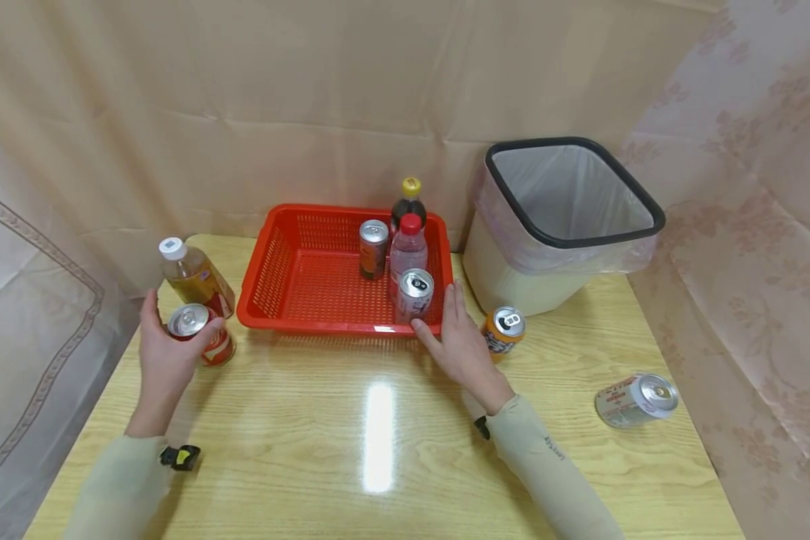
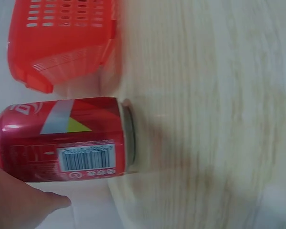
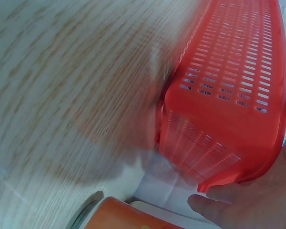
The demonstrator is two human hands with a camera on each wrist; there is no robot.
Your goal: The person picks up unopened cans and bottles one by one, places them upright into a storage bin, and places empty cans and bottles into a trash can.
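Observation:
My left hand (image 1: 165,360) curls around the upper part of a red soda can (image 1: 220,349), thumb on one side and fingers on the other. In the left wrist view the same can (image 2: 66,140) stands with its base at the tabletop. My right hand (image 1: 462,346) rests at the near right corner of a red plastic basket (image 1: 310,327), its fingers fairly straight along the side and the thumb at the front rim. Inside the basket's right half stand a pale can (image 1: 415,297), a red-capped clear bottle (image 1: 408,251), a yellow-capped dark bottle (image 1: 410,204) and a slim brown can (image 1: 373,251).
A white-capped tea bottle (image 1: 202,277) stands just behind the red can. Right of my right hand is an orange can (image 1: 503,334). A lined waste bin (image 1: 513,277) stands behind it. Another pale can (image 1: 634,401) is near the table's right edge. Curtains surround the table.

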